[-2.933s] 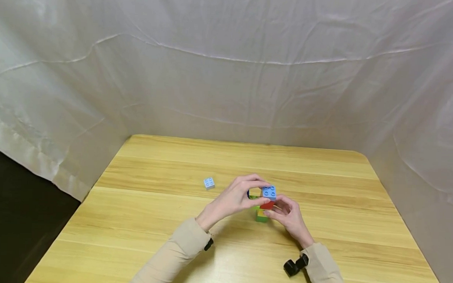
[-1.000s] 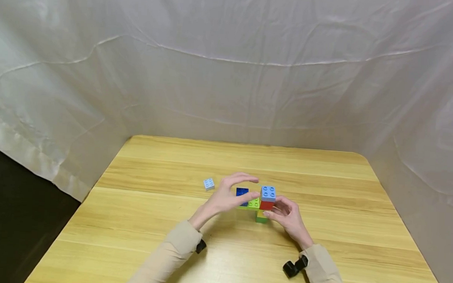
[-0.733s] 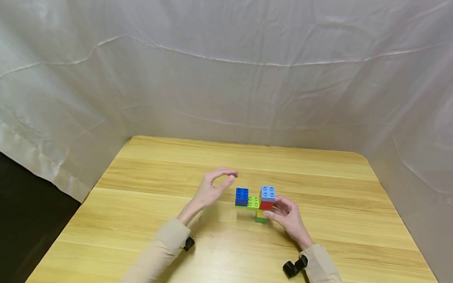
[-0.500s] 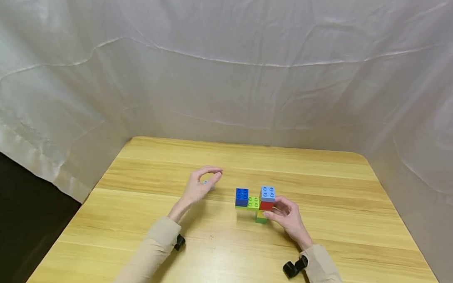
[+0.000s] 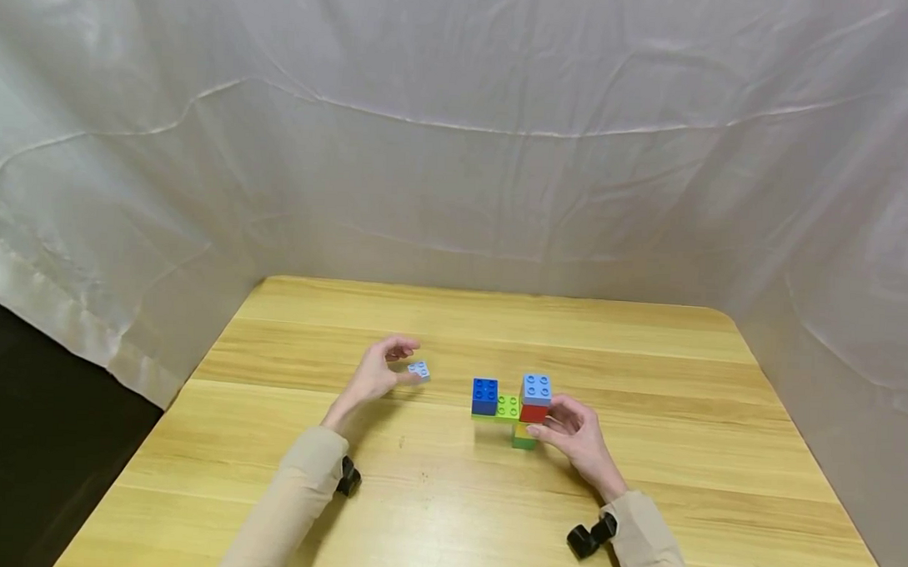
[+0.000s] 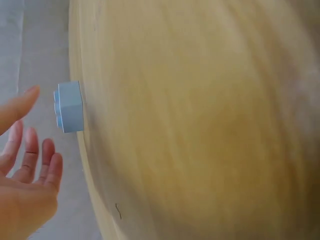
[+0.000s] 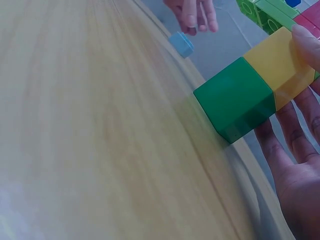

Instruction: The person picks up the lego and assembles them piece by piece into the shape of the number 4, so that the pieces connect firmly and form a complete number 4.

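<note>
A loose light blue brick (image 5: 418,371) lies on the table, studs up. My left hand (image 5: 376,374) is beside it with thumb and fingers spread; in the left wrist view a gap separates the fingers from the brick. To the right stands a brick tower: a green brick (image 7: 235,100) at the bottom, then a yellow brick (image 7: 282,65). Above them a lime green brick (image 5: 507,407) juts out leftward, carrying a dark blue brick (image 5: 484,395). Over its right end sit a red brick (image 5: 534,413) and a blue brick (image 5: 536,389). My right hand (image 5: 580,434) grips the tower, thumb on the yellow brick.
The wooden table (image 5: 647,357) has a rounded far edge. A pale curtain (image 5: 457,192) hangs behind it and along both sides. Black wrist cameras sit below both sleeves, the right one (image 5: 591,534) close to the tabletop.
My left hand has let go of the blue brick on top of the tower and moved left to the loose light blue brick. My right hand has stayed on the tower.
</note>
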A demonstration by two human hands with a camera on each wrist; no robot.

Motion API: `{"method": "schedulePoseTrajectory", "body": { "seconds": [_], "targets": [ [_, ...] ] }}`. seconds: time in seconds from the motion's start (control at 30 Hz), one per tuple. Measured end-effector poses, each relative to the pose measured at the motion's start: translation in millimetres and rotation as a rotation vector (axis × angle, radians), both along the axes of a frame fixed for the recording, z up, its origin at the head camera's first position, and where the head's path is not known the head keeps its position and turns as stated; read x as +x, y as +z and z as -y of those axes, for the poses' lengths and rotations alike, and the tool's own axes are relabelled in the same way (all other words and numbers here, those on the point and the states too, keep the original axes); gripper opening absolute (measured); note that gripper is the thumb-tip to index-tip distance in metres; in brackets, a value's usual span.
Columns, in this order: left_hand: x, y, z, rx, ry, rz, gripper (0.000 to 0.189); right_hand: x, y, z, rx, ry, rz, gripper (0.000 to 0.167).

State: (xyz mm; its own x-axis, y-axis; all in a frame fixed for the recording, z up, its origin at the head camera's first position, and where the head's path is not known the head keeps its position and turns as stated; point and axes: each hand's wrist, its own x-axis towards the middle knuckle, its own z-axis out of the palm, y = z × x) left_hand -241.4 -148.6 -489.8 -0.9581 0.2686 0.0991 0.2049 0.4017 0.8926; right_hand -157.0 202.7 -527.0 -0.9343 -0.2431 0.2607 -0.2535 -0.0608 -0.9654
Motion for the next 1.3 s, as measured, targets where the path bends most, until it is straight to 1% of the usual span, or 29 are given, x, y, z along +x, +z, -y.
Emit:
{"method": "schedulePoseTrajectory", "body": {
  "seconds": [0.17, 0.27, 0.33, 0.57, 0.87, 1.07, 1.3],
  "targets": [
    [-2.1, -1.0, 1.7, -0.057, -0.006, 0.044, 0.058, -0.3, -1.0, -0.2, 0.0, -0.006, 0.012, 0.034],
    [-2.8, -1.4, 1.7, -0.071, -0.007, 0.06, 0.056, -0.6, -1.6, -0.2, 0.0, -0.009, 0.018, 0.035],
    [-3.1, -1.5, 1.9, -0.069, -0.005, 0.066, 0.055, -0.7, -1.7, -0.1, 0.0, -0.01, 0.016, 0.035],
    [-5.3, -4.8, 3.1, -0.055, -0.01, 0.042, 0.054, 0.3, -0.4, 0.3, 0.0, -0.002, 0.006, 0.034],
    [-5.9, -2.9, 2.2, -0.065, -0.001, 0.11, 0.055, -0.5, -0.3, 0.5, 0.003, 0.002, -0.01, 0.033],
    [-6.6, -3.9, 3.3, -0.075, -0.014, 0.092, 0.052, -0.6, -0.1, 0.5, 0.004, -0.001, 0.0, 0.034],
    [-5.7, -3.8, 3.2, -0.049, -0.027, 0.08, 0.052, -0.3, 1.2, 0.7, -0.005, 0.006, -0.001, 0.034]
  ]
}}
